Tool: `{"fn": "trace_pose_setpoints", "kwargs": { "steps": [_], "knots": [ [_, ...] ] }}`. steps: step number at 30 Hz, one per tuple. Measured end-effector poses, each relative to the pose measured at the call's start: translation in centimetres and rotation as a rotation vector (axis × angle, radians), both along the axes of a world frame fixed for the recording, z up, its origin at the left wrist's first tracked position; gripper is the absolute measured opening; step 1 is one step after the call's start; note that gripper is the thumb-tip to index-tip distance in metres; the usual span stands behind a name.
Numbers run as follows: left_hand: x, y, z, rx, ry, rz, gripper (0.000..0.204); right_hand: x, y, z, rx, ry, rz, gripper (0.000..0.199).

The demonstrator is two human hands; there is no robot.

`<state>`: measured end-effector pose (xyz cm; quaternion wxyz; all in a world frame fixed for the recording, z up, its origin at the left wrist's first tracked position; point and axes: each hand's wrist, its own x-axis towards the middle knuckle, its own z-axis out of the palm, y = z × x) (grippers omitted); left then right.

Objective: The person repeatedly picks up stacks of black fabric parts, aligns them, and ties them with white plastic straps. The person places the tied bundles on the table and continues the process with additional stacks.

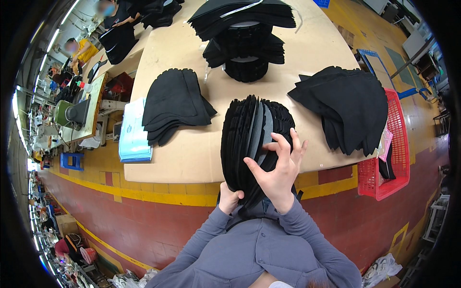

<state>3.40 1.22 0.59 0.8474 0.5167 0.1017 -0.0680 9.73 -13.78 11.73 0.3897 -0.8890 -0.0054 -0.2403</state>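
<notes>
At the table's near edge, a thick stack of black fabric pieces (237, 139) stands on end, its layers fanned a little apart. Two grey faces show between the layers. My left hand (230, 198) grips the bottom of this stack, thumb on the near side, most of its fingers hidden. Over the stack's right side, my right hand (276, 170) has its fingers spread. Its thumb reaches the edges by the grey faces, and its index finger lies close to the right-hand layers. No separate piece is visible in that hand.
Black piece piles lie left (175, 105) and right (343, 108) on the table (158, 168). Taller bundles (245, 43) are stacked at the back. Blue-white packets (136, 132) sit at the left edge. A red basket (401, 144) stands off the right side. Two people work far left.
</notes>
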Motion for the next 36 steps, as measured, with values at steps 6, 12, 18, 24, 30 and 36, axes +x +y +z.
{"fn": "trace_pose_setpoints", "kwargs": {
  "steps": [6,12,18,24,30,36],
  "knots": [
    [0.3,-0.4,0.7,-0.025,-0.039,0.016,0.094,0.2,-0.6,-1.0,0.083,0.011,0.086,0.062],
    [0.1,0.0,-0.4,0.113,-0.053,-0.025,0.094,0.4,-0.5,-2.0,-0.052,-0.166,0.033,0.045],
    [-0.4,0.1,-1.4,0.199,-0.057,-0.043,0.092,0.1,-0.6,-0.7,0.022,-0.03,-0.018,0.047],
    [-0.4,0.0,-1.7,0.193,-0.061,-0.048,0.09,0.1,-0.6,-0.8,0.045,-0.063,-0.035,0.05],
    [-0.6,0.6,-2.9,0.244,-0.073,-0.101,0.089,-0.1,-0.6,-1.3,-0.127,-0.067,-0.002,0.046],
    [-0.4,0.8,-2.6,0.27,-0.054,-0.131,0.091,-0.2,0.3,-0.4,0.113,-0.034,-0.007,0.053]
  ]
}}
